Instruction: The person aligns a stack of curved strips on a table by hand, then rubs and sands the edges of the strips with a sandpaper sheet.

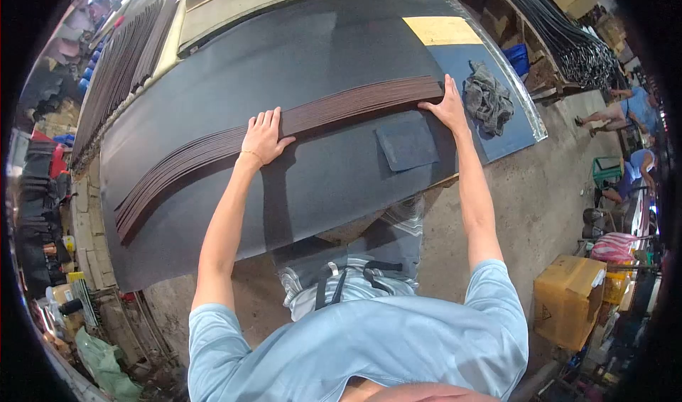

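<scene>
A stack of long, thin, dark brown strips (330, 111) lies across the table (348, 203) in front of us, curving from the lower left of the tabletop up to the right. Nearest to us is our own light blue shirt (383, 345), with both bare forearms reaching forward from its short sleeves. Just short of the stack, towards its right end, a dark square piece (406, 146) lies flat on the table's smooth, dark surface.

Our left hand (264, 139) rests on the middle of the stack, its fingers extended over the top and its thumb spread along the near side. Our right hand (446, 107) touches the right end, thumb and fingers spread wide apart. We cannot tell how firmly either one presses.

Beside the right hand, a crumpled grey cloth (488, 98) sits on a blue panel (497, 145), and beyond it lies a yellow sheet (440, 30). On the floor to the right stands a cardboard box (565, 302). Farther off, we see two people near a green stool (606, 169), and more long dark strips (554, 25) hang bunched at the upper right.
</scene>
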The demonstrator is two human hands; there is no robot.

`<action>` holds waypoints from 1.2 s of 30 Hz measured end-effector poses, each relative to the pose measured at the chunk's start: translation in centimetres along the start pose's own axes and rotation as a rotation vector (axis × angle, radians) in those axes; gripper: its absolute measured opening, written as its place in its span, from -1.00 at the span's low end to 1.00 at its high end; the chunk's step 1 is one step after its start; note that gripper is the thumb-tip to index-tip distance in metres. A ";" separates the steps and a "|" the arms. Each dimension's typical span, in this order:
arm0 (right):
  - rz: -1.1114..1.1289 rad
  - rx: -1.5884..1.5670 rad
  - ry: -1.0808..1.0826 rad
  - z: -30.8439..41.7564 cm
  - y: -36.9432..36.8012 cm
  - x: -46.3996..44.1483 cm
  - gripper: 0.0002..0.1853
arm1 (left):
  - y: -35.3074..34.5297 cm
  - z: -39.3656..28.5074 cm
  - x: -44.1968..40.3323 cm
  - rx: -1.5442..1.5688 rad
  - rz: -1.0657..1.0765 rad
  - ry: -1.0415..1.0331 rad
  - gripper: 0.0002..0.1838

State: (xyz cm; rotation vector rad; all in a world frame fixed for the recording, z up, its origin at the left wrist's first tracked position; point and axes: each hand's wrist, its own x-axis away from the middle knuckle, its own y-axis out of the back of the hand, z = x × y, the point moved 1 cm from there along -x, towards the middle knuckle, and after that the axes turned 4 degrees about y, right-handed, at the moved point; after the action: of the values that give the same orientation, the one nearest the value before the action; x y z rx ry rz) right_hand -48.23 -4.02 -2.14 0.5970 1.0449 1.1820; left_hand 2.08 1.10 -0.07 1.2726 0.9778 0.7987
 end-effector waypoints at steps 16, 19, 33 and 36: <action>0.057 0.175 -0.028 -1.2 -1.1 0.4 0.24 | -0.2 0.9 -0.6 0.092 0.085 0.026 -0.01; 0.065 0.185 -0.014 -1.2 -1.3 0.4 0.21 | 0.7 0.3 -0.4 0.063 0.096 0.032 0.01; -0.224 -0.040 0.115 0.2 0.2 -0.4 -0.03 | 0.9 -0.1 -0.5 0.042 0.055 0.087 -0.07; -0.020 -0.072 0.454 7.0 0.7 -0.8 -0.02 | 0.6 -0.3 -0.5 0.043 0.048 0.084 -0.09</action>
State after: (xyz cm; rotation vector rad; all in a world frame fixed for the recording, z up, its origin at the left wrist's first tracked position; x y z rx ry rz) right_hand -42.30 -3.64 1.77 0.2630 1.3777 1.3657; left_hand 1.61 0.86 0.54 1.3126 1.0398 0.8775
